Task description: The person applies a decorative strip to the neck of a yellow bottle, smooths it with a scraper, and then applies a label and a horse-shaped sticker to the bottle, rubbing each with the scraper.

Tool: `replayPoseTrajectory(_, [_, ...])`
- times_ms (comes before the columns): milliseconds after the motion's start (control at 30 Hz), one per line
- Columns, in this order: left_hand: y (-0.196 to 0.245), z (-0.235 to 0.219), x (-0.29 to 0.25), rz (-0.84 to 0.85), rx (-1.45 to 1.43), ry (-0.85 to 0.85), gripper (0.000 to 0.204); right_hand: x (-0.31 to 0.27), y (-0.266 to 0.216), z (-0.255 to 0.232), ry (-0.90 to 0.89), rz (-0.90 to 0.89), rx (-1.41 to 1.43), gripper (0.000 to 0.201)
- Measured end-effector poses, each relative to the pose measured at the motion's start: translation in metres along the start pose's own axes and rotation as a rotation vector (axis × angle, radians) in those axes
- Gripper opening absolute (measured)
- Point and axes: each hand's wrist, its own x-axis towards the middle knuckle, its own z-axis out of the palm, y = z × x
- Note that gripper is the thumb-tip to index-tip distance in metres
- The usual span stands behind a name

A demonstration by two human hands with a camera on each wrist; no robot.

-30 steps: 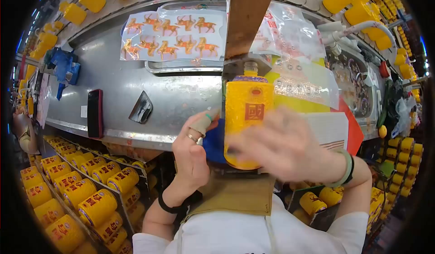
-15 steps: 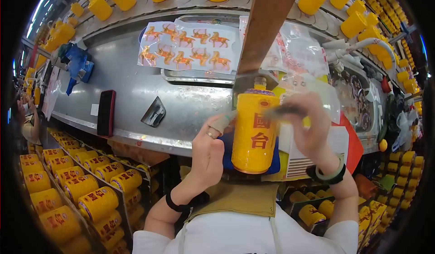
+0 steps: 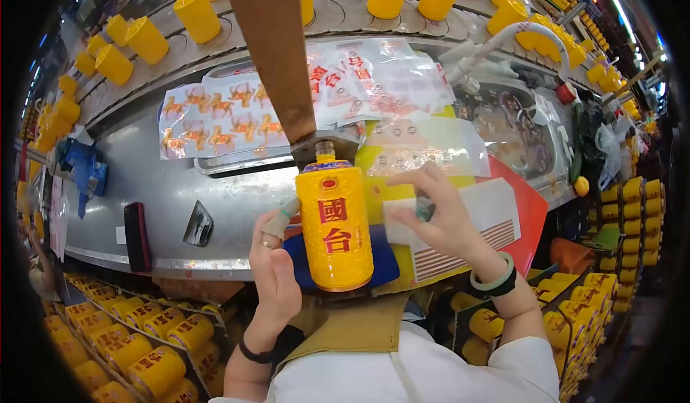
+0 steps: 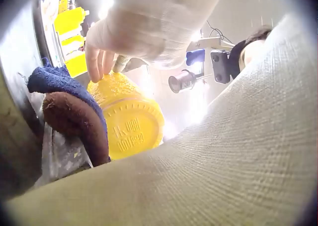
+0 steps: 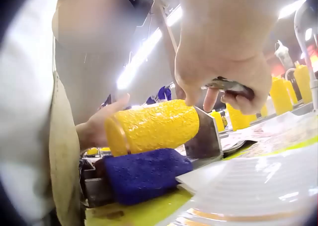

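A yellow textured bottle (image 3: 323,270) with red characters and a purple-patterned shoulder lies in front of the person, its bare neck pointing away. It rests on a blue cloth pad (image 5: 146,176). My left hand (image 3: 274,277) is along its left side, with straight fingers touching it; one finger wears a pale cover and a ring. Off the bottle's right side, my right hand (image 3: 447,220) hovers with thumb and forefinger spread. Its other fingers curl round a small dark flat piece (image 5: 231,86), partly hidden in the palm. In the left wrist view the bottle's embossed base (image 4: 131,131) shows.
Left on the metal bench lie a phone (image 3: 136,237), a dark flat piece (image 3: 198,225) and a sheet of golden animal stickers (image 3: 215,126). A wooden post (image 3: 273,51) stands beyond the neck. Striped white sheets (image 3: 460,241) lie right. Racks of yellow bottles (image 3: 154,371) stand below the bench.
My right hand has swept up the bottle from its lower part, then moved off to the right, uncovering both characters. My left hand stays by the bottle's left side. The head view has shifted.
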Motion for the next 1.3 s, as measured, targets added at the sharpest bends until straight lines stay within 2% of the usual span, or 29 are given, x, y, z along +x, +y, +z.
replayPoseTrajectory(33, [0.0, 0.0, 0.0, 0.026, -0.008, 0.005, 0.076, 0.004, 0.011, -0.003, 0.004, -0.001, -0.003, 0.032])
replayPoseTrajectory(100, [0.001, 0.001, 0.0, 0.024, -0.002, 0.007, 0.076, 0.014, 0.043, -0.014, 0.038, -0.086, -0.397, 0.038])
replayPoseTrajectory(167, [0.004, 0.003, 0.001, 0.009, 0.007, 0.019, 0.075, 0.026, 0.059, -0.03, 0.017, -0.047, -0.49, 0.031])
replayPoseTrajectory(233, [0.003, 0.004, 0.001, 0.018, 0.0, 0.021, 0.075, 0.034, 0.089, -0.036, 0.043, -0.098, -0.76, 0.042])
replayPoseTrajectory(267, [0.003, 0.004, 0.001, 0.013, 0.01, 0.03, 0.075, 0.038, 0.093, -0.039, -0.028, -0.017, -0.754, 0.044])
replayPoseTrajectory(400, [0.004, 0.005, 0.002, 0.008, 0.033, 0.035, 0.074, 0.054, 0.105, -0.046, -0.005, -0.045, -0.761, 0.049])
replayPoseTrajectory(467, [0.005, 0.006, 0.003, -0.007, 0.023, 0.043, 0.072, 0.066, 0.115, -0.055, -0.032, 0.048, -0.799, 0.049])
replayPoseTrajectory(567, [0.006, 0.008, 0.004, -0.033, 0.016, 0.048, 0.074, 0.078, 0.126, -0.062, -0.015, 0.05, -0.749, 0.054])
replayPoseTrajectory(600, [0.006, 0.007, 0.004, -0.031, 0.01, 0.039, 0.074, 0.077, 0.124, -0.06, -0.011, 0.059, -0.753, 0.054])
replayPoseTrajectory(667, [0.005, 0.007, 0.005, -0.063, 0.057, 0.046, 0.079, 0.072, 0.118, -0.053, -0.125, 0.079, -0.744, 0.051])
replayPoseTrajectory(800, [0.001, 0.008, 0.006, -0.099, 0.076, 0.062, 0.083, 0.049, 0.134, -0.048, -0.05, 0.085, -0.627, 0.046])
replayPoseTrajectory(867, [-0.001, 0.009, 0.007, -0.099, 0.075, 0.065, 0.084, 0.039, 0.157, -0.059, 0.075, 0.037, -0.652, 0.039])
replayPoseTrajectory(933, [-0.003, 0.007, 0.006, -0.113, 0.077, 0.079, 0.084, 0.037, 0.154, -0.088, 0.062, 0.248, -0.648, 0.029])
replayPoseTrajectory(1000, [-0.003, 0.009, 0.006, -0.118, 0.081, 0.084, 0.084, 0.032, 0.175, -0.114, 0.181, 0.294, -0.631, 0.018])
replayPoseTrajectory(1100, [-0.006, 0.011, 0.007, -0.111, 0.096, 0.094, 0.082, 0.027, 0.167, -0.138, 0.107, 0.326, -0.693, 0.021])
replayPoseTrajectory(1133, [-0.008, 0.012, 0.005, -0.106, 0.112, 0.094, 0.081, 0.023, 0.166, -0.133, 0.12, 0.252, -0.658, 0.024])
replayPoseTrajectory(1167, [-0.009, 0.012, 0.005, -0.111, 0.114, 0.094, 0.081, 0.017, 0.16, -0.126, 0.116, 0.254, -0.655, 0.024])
replayPoseTrajectory(1233, [-0.01, 0.012, 0.005, -0.099, 0.12, 0.103, 0.081, 0.007, 0.137, -0.108, -0.051, 0.104, -0.535, 0.031])
replayPoseTrajectory(1267, [-0.009, 0.012, 0.006, -0.101, 0.123, 0.103, 0.081, 0.0, 0.131, -0.097, -0.052, 0.104, -0.531, 0.031])
replayPoseTrajectory(1300, [-0.005, 0.013, 0.006, -0.11, 0.106, 0.103, 0.082, -0.008, 0.126, -0.085, 0.001, -0.042, -0.683, 0.035])
